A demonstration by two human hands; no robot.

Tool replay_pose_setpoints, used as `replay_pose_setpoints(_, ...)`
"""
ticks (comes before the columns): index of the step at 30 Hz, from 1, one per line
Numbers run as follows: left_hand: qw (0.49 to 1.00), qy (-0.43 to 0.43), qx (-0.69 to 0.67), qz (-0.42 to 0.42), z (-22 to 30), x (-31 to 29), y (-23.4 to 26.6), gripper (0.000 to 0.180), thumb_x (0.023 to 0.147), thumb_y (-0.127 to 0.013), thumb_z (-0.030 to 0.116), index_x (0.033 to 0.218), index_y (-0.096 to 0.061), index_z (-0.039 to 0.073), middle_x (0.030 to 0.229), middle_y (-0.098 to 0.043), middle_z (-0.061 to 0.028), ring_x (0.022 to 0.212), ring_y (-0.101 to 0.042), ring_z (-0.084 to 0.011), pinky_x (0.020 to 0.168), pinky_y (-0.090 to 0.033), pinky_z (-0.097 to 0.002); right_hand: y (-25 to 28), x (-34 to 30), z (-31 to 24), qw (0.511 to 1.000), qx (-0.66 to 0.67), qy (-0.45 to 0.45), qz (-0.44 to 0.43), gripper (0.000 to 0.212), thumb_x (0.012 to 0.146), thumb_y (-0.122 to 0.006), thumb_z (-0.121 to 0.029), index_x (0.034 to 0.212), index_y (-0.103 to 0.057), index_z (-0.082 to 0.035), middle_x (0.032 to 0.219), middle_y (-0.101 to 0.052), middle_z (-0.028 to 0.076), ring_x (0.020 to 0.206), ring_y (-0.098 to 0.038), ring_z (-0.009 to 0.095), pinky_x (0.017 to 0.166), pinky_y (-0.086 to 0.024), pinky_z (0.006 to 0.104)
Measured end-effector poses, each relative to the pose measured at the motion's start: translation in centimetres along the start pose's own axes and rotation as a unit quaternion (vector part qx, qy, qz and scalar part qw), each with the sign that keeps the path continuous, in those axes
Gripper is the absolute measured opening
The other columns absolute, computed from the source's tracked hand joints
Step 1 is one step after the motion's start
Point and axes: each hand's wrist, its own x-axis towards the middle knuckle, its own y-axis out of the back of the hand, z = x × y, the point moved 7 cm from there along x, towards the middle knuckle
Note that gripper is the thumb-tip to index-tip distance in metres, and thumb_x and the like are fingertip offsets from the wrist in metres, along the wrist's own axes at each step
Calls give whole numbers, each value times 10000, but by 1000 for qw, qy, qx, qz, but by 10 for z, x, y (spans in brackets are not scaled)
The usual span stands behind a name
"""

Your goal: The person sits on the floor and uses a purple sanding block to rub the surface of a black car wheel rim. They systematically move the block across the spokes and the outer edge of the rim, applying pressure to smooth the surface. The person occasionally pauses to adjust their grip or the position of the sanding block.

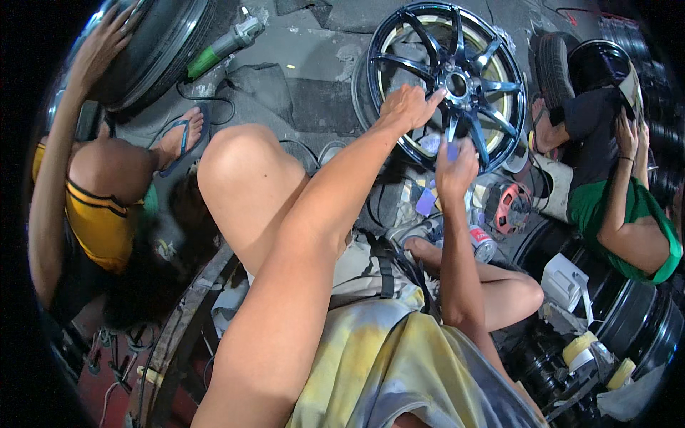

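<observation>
A dark, glossy multi-spoke wheel rim (pixel 489 87) stands tilted in front of me. My left hand (pixel 409 108) is closed round a spoke beside the hub, its thumb stretched toward the hub hole. Lower down, my right hand (pixel 457 168) is blurred by motion at the lower spokes. Its fingers are closed on a small purple piece (pixel 452 149) that looks like sandpaper. Another flat purple piece (pixel 426 202) lies on the floor just below the rim, among pale scraps.
A green angle grinder (pixel 227 46) lies at the far left, near a person's sandalled foot (pixel 177 143). A red power tool (pixel 508 207) and a can (pixel 482 244) sit right of my right forearm. Another person in green (pixel 619 221) sits at right, near black rims (pixel 635 314).
</observation>
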Motion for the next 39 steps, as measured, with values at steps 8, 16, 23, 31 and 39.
replay_pose_setpoints(8,1000,12,-28,-7,-2,4,-1,807,946,-431,705,1066,-739,-31,1151,-688,-283,1101,-664,-430,915,-548,-492,-6,12,-10,999,-7,48,-16,185,846,-707,-103,814,-561,7,819,-586,218,776,-605,431,689,-462,506)
replay_pose_setpoints(16,999,9,-31,-39,3,-2,3,808,953,-416,699,1088,-730,-33,1169,-676,-294,1087,-666,-445,917,-549,-499,-7,22,-14,996,-28,77,-35,197,824,-722,-106,822,-562,10,823,-598,230,775,-611,453,691,-472,508)
replay_pose_setpoints(23,999,13,-30,-26,2,-2,3,813,960,-401,699,1070,-736,-33,1140,-678,-308,1084,-665,-446,921,-547,-502,-8,20,-10,996,-6,54,-66,185,838,-716,-103,833,-572,12,813,-606,238,792,-613,455,707,-468,512)
replay_pose_setpoints(31,999,21,-34,-16,0,-3,5,788,952,-440,692,1039,-746,-28,1120,-693,-291,1065,-674,-445,902,-554,-501,-9,19,-7,996,-4,46,-82,211,818,-746,-114,816,-579,16,809,-611,239,769,-612,451,681,-465,504)
replay_pose_setpoints(39,999,16,-31,-25,0,-3,3,807,953,-425,702,1030,-750,-32,1090,-700,-295,1058,-678,-439,904,-554,-496,-4,5,-6,995,-20,32,-92,185,851,-697,-108,818,-565,17,791,-609,230,768,-614,446,682,-465,500)
